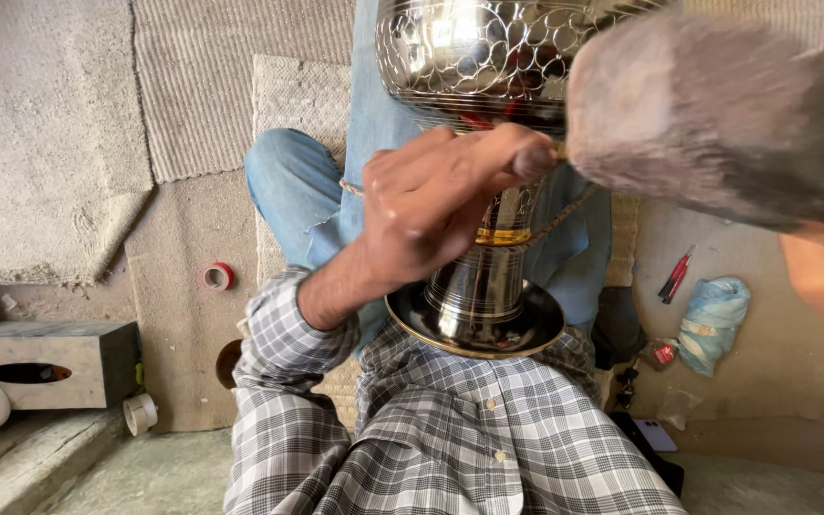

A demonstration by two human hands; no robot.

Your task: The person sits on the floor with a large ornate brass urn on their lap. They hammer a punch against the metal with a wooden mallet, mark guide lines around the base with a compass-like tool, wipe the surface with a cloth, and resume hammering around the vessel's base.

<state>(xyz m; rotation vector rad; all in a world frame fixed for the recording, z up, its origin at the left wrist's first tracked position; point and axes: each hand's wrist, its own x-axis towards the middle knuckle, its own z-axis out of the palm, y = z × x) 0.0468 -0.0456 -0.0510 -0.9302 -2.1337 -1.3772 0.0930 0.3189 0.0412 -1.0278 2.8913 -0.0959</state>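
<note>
The left hand [431, 205] is curling shut around a thin tool [534, 162], pressing its tip against the neck of the tall shiny engraved metal vessel [484, 277] that's standing upright in the person's lap. A big worn wooden mallet head [708, 114] is hovering just to the right of that tool, long axis running sideways. The right hand is barely showing at the picture's edge, so can't tell its grip.

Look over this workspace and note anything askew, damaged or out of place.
Nothing looks damaged or spilled. The metal vessel rests tilted on the person's lap, steadied by the left hand gripping a thin tool; a large blurred mallet head fills the upper right. Red tape roll and crumpled blue cloth lie loose on the floor.
</note>
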